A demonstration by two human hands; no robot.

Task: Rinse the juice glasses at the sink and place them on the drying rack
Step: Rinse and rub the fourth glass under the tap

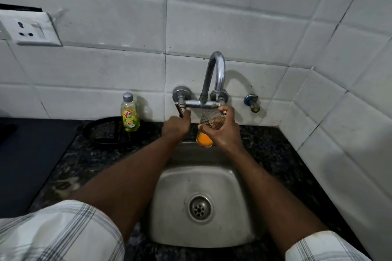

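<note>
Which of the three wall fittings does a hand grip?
The leftmost fitting: the left hand grips its dark lever. The middle fitting, above the glass, and the blue-ringed one far right are not gripped.

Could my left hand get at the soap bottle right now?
Probably yes. The left hand holds the tap handle; the soap bottle stands just left of it, with nothing between them.
</note>
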